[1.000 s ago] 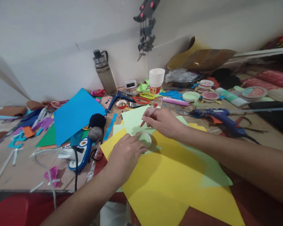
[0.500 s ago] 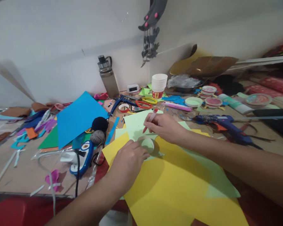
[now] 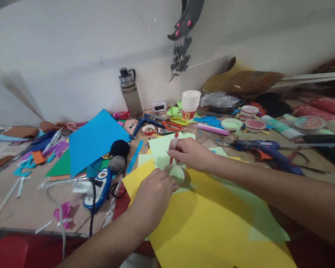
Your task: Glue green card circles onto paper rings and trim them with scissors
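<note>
My right hand (image 3: 190, 153) grips a red pen (image 3: 175, 143) with a clear barrel, held nearly upright, its tip down beside a white ring (image 3: 183, 173). The ring lies on light green paper (image 3: 162, 144). My left hand (image 3: 155, 193) presses on the ring's left side with fingers curled against it. Under the green paper and both hands spreads a large yellow sheet (image 3: 212, 227).
Behind stand a grey bottle (image 3: 131, 97) and stacked paper cups (image 3: 191, 101). A blue glue gun (image 3: 276, 150) lies right. Blue sheet (image 3: 97, 143), yarn balls (image 3: 117, 163) and a blue-and-white tool (image 3: 102, 190) are left. Red-handled scissors (image 3: 171, 125) lie behind the paper.
The pen has tipped more upright and its tip has come down closer to the ring's upper edge. My left hand stays on the ring. The view has shifted slightly.
</note>
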Available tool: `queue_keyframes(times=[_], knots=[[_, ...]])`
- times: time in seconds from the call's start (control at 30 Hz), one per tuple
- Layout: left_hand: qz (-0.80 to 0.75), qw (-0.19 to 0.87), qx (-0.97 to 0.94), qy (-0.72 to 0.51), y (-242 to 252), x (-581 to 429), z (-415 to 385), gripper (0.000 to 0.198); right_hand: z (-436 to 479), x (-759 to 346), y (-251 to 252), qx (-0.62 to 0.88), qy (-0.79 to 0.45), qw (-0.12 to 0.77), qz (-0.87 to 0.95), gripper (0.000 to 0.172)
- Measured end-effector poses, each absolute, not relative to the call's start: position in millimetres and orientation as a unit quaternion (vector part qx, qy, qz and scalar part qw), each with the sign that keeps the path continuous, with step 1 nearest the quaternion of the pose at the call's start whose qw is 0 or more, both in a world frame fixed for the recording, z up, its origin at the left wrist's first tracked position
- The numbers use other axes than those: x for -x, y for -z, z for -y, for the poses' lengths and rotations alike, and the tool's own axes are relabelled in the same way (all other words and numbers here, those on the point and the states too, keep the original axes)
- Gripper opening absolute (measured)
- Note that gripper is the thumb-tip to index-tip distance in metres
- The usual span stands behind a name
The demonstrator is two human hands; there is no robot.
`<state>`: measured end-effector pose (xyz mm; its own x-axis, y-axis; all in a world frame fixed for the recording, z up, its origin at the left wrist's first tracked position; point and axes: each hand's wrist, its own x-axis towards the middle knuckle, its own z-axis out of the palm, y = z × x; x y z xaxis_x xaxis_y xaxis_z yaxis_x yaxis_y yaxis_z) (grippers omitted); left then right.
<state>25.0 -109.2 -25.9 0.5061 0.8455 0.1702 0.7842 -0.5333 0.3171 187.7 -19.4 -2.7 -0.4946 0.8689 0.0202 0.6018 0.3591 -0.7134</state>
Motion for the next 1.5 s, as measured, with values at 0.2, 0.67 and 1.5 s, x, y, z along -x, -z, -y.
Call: queue_keyframes(times=[0.2, 0.67, 1.5], knots=[[-0.475, 0.106, -0.860, -0.156, 28, -25, 110, 0.023, 17, -178, -1, 0.455, -0.337, 0.198, 0.800, 0.021], [-0.462, 0.096, -0.866, -0.162, 26, -25, 108, 0.019, 1, -153, -5, 0.401, -0.294, 0.154, 0.853, 0.020], [-0.480, 0.106, -0.857, -0.151, 29, -24, 107, 0.023, -1, -159, -1, 0.418, -0.310, 0.153, 0.840, 0.018]])
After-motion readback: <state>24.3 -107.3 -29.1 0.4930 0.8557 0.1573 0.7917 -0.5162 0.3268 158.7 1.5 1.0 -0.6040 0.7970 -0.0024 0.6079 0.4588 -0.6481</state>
